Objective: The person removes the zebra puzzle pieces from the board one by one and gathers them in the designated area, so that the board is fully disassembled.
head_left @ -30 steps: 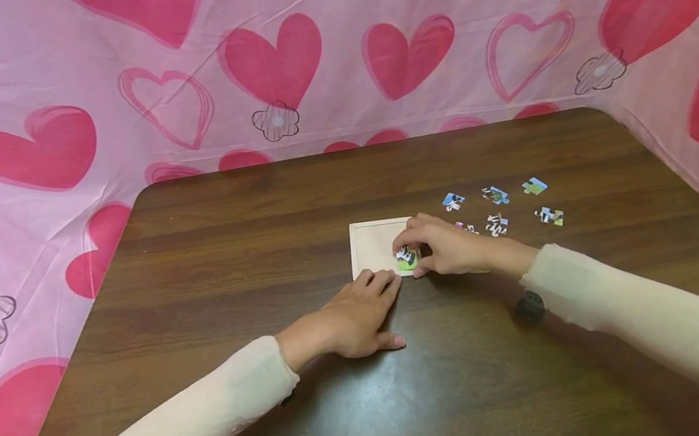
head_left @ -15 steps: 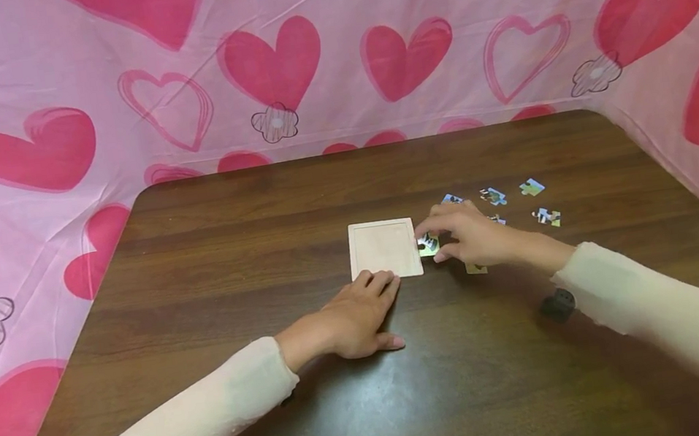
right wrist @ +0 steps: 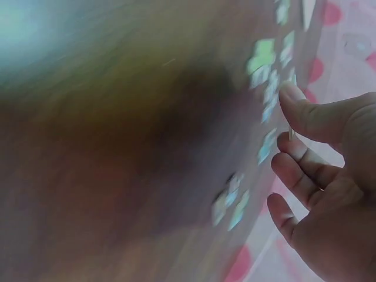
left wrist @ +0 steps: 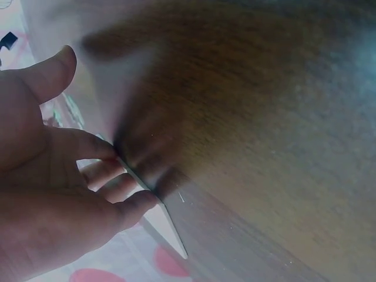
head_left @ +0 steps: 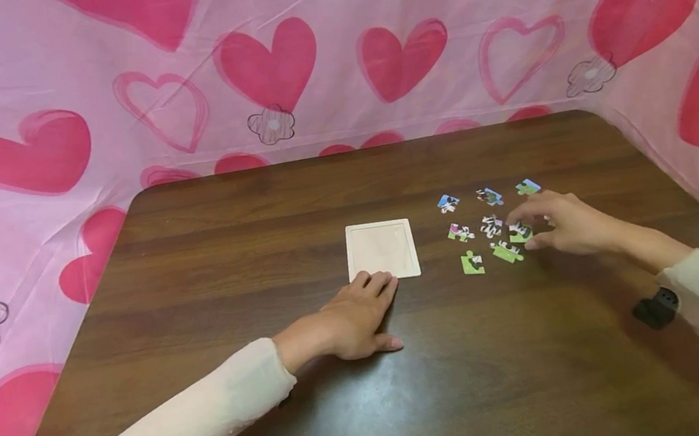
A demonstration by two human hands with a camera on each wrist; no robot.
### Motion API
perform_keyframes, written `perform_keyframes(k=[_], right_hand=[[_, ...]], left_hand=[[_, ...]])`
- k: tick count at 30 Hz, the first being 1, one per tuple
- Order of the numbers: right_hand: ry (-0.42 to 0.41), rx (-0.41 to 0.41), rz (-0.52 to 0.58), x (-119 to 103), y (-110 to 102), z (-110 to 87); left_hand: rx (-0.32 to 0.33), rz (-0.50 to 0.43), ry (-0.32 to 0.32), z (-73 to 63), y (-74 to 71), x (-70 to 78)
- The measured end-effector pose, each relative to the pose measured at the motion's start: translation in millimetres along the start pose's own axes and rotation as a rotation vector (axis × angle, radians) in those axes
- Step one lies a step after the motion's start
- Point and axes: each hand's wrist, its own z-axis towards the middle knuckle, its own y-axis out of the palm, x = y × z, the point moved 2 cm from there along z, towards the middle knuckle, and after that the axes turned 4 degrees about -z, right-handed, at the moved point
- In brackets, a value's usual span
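Observation:
My left hand [head_left: 358,320] lies at the near edge of a pale square puzzle tray [head_left: 383,252], straight fingertips on its rim. In the left wrist view, the left fingers touch the tray's edge [left wrist: 167,232]. Over the right part of the table, my right hand [head_left: 565,223] pinches a jigsaw piece [head_left: 520,233] between thumb and fingers. That piece shows nearly edge-on in the right wrist view, where the right hand [right wrist: 329,170] is above the table. Beneath and beside it lie several loose jigsaw pieces, such as a green one [head_left: 472,264] and a pink-and-white one [head_left: 460,232].
Further pieces lie in a group: a blue one [head_left: 448,203] and a green-and-blue one [head_left: 527,186] at the back, another green one [head_left: 506,252] in front. A pink heart-printed cloth [head_left: 344,79] hangs behind the dark wooden table [head_left: 244,224].
My right hand has moved right, from over the tray to the loose pieces, carrying the jigsaw piece. The tray now shows bare. My left hand has stayed put.

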Motion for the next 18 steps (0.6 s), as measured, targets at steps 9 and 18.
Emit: perform_keyframes(k=[9, 18], right_hand=[[0.02, -0.024, -0.114, 22.7, 2.5, -28.7], [0.015, -0.048, -0.188, 23.5, 2.0, -29.8]], left_hand=[[0.018, 0.01, 0.004, -2.5, 1.7, -1.8], [0.022, 0.005, 0.001, -4.4, 2.4, -2.9]])
